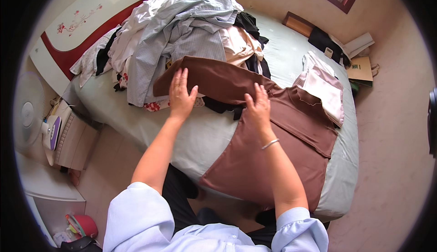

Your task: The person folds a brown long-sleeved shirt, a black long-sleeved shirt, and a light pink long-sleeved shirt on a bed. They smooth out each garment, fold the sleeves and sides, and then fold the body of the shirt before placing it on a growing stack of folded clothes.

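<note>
Both open, palms down: left hand [182,99] toward ten o'clock, right hand [259,111] toward three, resting on the outstretched sleeve [218,78] of a brown garment [291,161] spread toward four on the pale bed [195,142]. Heaped clothes [189,35] toward eleven; folded clothes [323,82] between two and three; iron [54,132] toward nine.

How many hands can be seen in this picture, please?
2: the left hand is on the brown garment, at the part by the clothes pile; the right hand is on the same garment, farther right. I see no others.
</note>
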Demonstrator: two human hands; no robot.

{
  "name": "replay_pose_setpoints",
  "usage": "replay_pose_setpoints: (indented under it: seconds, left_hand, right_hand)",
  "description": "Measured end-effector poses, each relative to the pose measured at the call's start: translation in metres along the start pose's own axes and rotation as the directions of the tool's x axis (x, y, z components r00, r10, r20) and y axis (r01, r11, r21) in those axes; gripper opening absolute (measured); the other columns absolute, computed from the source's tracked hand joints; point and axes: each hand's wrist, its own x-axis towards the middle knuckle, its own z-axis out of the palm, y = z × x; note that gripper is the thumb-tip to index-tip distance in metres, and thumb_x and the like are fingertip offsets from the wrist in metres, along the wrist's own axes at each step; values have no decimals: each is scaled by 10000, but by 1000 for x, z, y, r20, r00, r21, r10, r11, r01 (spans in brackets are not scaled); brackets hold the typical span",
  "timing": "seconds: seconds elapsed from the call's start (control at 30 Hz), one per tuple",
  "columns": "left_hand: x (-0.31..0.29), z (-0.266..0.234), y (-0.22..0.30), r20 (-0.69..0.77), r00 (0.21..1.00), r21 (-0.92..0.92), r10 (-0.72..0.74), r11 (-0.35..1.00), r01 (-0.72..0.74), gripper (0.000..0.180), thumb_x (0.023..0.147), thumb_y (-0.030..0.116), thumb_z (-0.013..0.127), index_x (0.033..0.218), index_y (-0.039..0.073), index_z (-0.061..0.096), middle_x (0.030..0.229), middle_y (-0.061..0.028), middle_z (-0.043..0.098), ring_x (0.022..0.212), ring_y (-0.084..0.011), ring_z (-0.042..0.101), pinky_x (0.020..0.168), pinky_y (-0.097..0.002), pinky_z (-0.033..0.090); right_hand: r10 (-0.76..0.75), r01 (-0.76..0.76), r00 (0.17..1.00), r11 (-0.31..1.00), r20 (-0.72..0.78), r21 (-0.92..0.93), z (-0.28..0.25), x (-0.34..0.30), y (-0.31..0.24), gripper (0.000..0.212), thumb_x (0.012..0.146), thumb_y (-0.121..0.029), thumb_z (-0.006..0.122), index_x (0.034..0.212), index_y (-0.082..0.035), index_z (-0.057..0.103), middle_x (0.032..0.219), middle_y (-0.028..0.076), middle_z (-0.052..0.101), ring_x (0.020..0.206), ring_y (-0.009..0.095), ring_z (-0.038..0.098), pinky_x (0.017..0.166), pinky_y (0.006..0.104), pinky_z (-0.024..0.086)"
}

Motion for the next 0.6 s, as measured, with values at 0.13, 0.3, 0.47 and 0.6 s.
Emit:
replay_pose_setpoints:
  seconds: [0.13,0.3,0.47,0.6]
  left_hand:
    - [16,1,-25,4,1000,251,21,968,-21,799,805,280,718,1490,145,331,1559,-111,279,1440,-304,252,1129,-528,247]
    - [43,-16,-62,-62,986,223,156,965,-139,670,790,-58,538,1426,121,424,1434,-136,441,1217,-341,507,977,-440,435]
    - [61,-54,-73,-44,999,77,25,997,-22,608,813,-46,493,1378,176,479,1113,-138,665,923,-343,657,761,-436,520]
    - [102,-79,-84,49,998,117,28,993,-34,235,877,53,509,1088,91,606,940,-144,682,863,-338,666,752,-425,510]
  right_hand:
    - [28,-29,1000,996,-12,-89,32,10,-18,661,910,-469,580,1454,-136,406,1518,157,348,1436,329,262,1142,561,187]
    - [45,-46,999,997,-20,-60,59,15,-22,666,909,-429,587,1469,-137,376,1534,153,315,1448,322,232,1153,545,175]
    - [125,-135,981,989,-145,-60,57,23,-8,685,922,-358,567,1496,-95,303,1544,153,293,1453,325,217,1150,557,167]
    - [179,-131,944,974,-276,186,62,36,27,672,932,-324,563,1473,-18,308,1518,200,328,1425,360,269,1153,477,217]
